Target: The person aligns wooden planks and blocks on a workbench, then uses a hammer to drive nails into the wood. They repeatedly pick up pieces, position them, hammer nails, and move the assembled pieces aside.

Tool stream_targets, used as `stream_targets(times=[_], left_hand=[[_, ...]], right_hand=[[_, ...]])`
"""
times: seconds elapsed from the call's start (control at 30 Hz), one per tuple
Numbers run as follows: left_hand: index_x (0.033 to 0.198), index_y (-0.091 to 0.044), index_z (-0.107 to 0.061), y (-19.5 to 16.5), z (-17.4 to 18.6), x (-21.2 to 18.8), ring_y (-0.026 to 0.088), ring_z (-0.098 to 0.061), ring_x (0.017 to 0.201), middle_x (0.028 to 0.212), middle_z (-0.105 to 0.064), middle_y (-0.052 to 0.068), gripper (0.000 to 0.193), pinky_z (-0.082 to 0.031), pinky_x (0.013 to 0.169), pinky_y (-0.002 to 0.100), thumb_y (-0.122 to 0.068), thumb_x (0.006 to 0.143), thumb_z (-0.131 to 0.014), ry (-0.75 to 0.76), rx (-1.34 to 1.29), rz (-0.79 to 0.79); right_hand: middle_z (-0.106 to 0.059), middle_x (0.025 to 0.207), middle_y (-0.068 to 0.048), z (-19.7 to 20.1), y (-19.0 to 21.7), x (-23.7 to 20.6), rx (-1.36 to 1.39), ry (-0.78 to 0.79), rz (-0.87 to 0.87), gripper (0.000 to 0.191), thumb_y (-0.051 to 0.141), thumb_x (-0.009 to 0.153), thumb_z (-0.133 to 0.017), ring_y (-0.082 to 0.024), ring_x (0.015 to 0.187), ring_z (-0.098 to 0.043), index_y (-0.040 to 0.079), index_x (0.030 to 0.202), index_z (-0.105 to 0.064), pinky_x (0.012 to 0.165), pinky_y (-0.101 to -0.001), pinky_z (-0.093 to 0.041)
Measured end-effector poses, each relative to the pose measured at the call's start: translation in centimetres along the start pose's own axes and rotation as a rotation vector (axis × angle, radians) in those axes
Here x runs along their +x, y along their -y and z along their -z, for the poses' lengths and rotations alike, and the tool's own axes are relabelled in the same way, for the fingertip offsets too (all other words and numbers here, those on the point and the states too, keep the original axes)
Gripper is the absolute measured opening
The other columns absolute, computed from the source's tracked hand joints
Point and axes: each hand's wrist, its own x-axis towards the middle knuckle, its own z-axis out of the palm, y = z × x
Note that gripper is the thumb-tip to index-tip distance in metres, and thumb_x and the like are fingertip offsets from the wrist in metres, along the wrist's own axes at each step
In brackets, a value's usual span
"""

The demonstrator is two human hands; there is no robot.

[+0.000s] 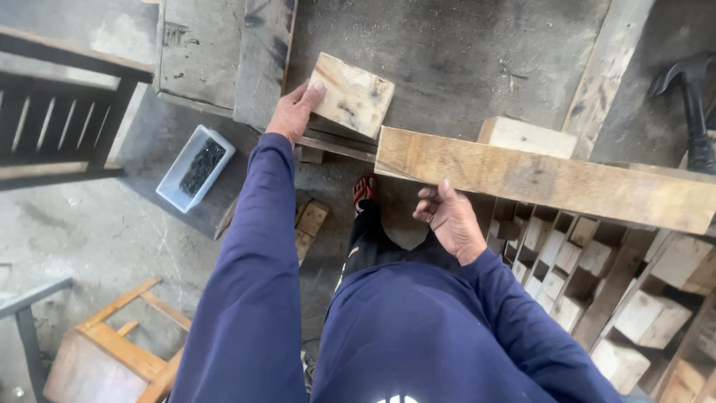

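**A:** In the head view, what do the hands have?

**B:** The left hand [293,110], upper middle of the frame, grips a square wooden block [352,95] by its left edge, thumb on top and fingers curled beneath. The block is tilted and lies over a dark workbench [462,60]. The right hand [450,222], at the centre, cups the underside of a long plank [544,179] near its left end; its fingers are bent up against the wood, pressed to it rather than wrapped round.

**A:** Where does the plank run?

**B:** From the centre out to the right edge, sloping a little downward. Its left end is just below the block, and I cannot tell whether the two touch.

**A:** What crowds them?

**B:** A pale block [526,136] sits just behind the plank. Under the plank, lower right, a rack of stacked wood blocks [597,291] is partly covered by it. A hammer [690,97] stands at the upper right edge. A white tray of dark nails [195,168] lies left of the left sleeve. A dark slatted frame [60,119] fills the upper left, and a wooden stool [119,351] the lower left. The person's blue sleeves hide much of the floor.
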Motion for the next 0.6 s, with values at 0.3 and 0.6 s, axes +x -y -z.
stream_targets(times=[0.3, 0.6], left_hand=[[0.146, -0.004, -0.052, 3.2, -2.9, -1.8, 0.028, -0.06, 0.134, 0.142, -0.062, 0.02, 0.072, -0.043, 0.114, 0.04, -0.049, 0.091, -0.066, 0.074, -0.072, 0.089], [0.147, -0.005, -0.06, 5.8, -6.4, -4.6, 0.026, -0.066, 0.124, 0.129, -0.072, 0.02, 0.09, -0.048, 0.11, 0.04, -0.078, 0.096, -0.049, 0.12, -0.065, -0.096]], right_hand=[[-0.069, 0.091, -0.01, -2.7, -0.1, 0.9, 0.081, -0.062, 0.322, 0.03, 0.033, 0.103, -0.069, -0.023, 0.083, -0.07, 0.004, 0.098, -0.066, 0.079, -0.0427, -0.061], [-0.07, 0.088, -0.014, -1.9, -0.5, 1.5, -0.975, -0.391, 0.496, 0.052, 0.046, 0.091, -0.078, -0.025, 0.075, -0.067, -0.003, 0.104, -0.065, 0.071, -0.041, -0.057]])
